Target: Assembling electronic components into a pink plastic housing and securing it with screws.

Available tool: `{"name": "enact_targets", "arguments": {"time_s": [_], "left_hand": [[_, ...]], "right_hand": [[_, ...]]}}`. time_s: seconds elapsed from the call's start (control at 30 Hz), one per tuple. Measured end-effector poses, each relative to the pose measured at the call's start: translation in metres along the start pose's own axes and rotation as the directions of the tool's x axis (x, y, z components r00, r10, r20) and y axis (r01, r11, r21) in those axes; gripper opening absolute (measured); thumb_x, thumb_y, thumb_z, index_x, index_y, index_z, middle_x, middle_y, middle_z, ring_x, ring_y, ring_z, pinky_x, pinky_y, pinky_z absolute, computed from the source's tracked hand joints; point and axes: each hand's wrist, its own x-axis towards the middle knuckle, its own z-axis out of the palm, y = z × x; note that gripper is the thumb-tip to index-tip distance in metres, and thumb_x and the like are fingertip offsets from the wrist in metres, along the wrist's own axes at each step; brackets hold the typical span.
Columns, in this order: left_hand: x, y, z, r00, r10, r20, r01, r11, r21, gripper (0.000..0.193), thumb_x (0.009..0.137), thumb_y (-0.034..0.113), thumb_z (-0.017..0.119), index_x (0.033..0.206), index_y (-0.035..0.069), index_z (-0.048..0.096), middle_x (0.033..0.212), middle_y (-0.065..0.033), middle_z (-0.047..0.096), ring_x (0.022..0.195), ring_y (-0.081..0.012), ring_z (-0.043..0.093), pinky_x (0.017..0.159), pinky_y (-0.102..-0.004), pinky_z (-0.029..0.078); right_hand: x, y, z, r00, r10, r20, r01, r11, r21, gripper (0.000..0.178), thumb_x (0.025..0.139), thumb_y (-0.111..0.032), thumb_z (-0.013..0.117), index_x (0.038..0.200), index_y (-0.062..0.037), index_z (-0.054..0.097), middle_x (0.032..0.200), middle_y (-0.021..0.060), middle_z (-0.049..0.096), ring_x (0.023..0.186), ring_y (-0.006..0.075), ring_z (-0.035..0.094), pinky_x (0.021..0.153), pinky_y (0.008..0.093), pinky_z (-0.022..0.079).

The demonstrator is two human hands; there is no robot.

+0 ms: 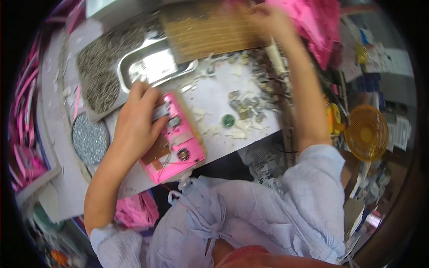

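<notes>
A pink panel (183,142) lies at a slant near the table's front edge, with a round dark part, small grey parts, a brown patch and thin wires on it. My left hand (139,117) is closed over its upper left side. The thumb rests on the panel beside a small grey piece (159,111), and the other fingers curl past its far end. At the far side, my right hand (270,21) reaches over the edge of a brown ribbed cardboard sheet (210,31), next to pink plastic (315,22). Motion smears its fingers, so whether they hold anything is hidden.
A metal tray (125,67) stands behind my left hand, beside a tray of small grey pieces (96,82). A round tin (90,138) of silvery bits sits left. Scattered scraps and a green disc (228,120) lie right of the panel. An orange basket (367,132) is farther right.
</notes>
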Motion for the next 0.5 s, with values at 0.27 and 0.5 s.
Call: {"name": "enact_targets", "arguments": {"time_s": [0.27,0.5], "left_hand": [[0.013,0.003,0.008,0.983,-0.14,0.115,0.113,0.97,0.214,0.041,0.076,0.009,0.079,0.109,0.003,0.055,0.109,-0.0155,0.056,0.098,-0.0375,0.065,0.081,-0.0471,0.055],[0.027,0.016,0.006,0.977,-0.155,0.148,0.096,0.934,0.343,0.041,0.074,0.009,0.077,0.109,0.003,0.058,0.11,-0.0197,0.057,0.095,-0.0404,0.067,0.079,-0.0483,0.056]], "right_hand": [[0.124,0.103,0.013,0.891,-0.091,-0.444,-0.086,0.928,-0.362,0.05,0.094,-0.027,0.067,0.133,0.0007,0.052,0.1,0.0177,0.064,0.091,0.0363,0.065,0.078,0.047,0.052],[0.172,0.139,-0.019,0.952,-0.052,-0.303,-0.139,0.805,-0.577,0.066,0.091,-0.036,0.069,0.142,-0.0025,0.042,0.128,0.0257,0.059,0.115,0.0458,0.06,0.095,0.0545,0.05]]}}
